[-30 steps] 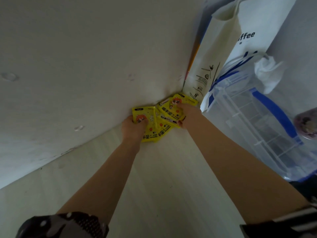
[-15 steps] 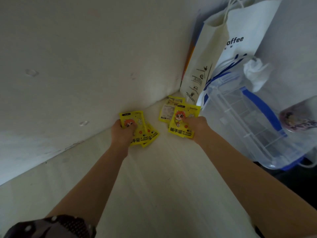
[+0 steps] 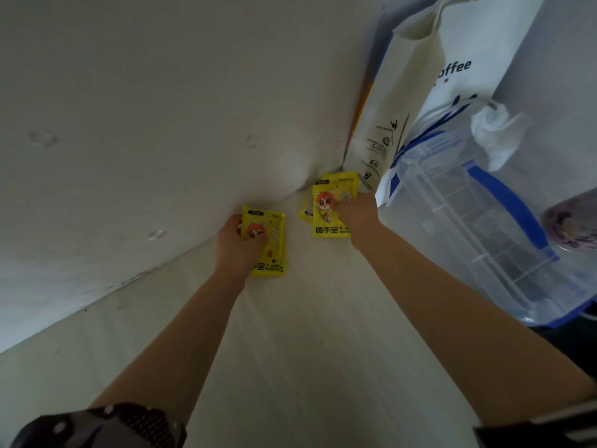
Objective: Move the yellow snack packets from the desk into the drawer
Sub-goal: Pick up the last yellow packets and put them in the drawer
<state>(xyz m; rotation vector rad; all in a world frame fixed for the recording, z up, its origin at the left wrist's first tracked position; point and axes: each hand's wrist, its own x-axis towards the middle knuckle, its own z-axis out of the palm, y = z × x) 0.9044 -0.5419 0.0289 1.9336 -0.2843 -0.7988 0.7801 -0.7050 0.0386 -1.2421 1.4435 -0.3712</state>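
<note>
At the far corner of the tabletop (image 3: 290,367): your left hand (image 3: 237,245), grip closed on one yellow packet (image 3: 271,250); your right hand (image 3: 357,215), grip closed on a second packet (image 3: 329,208), another packet (image 3: 305,210) beneath; paper bag (image 3: 420,101) and clear bin (image 3: 478,227) beside.

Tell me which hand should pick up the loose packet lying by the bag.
Right. The right hand already grips a packet directly beside the loose packet, which peeks out from under it near the bag. The left hand holds its own packets farther away.
</note>
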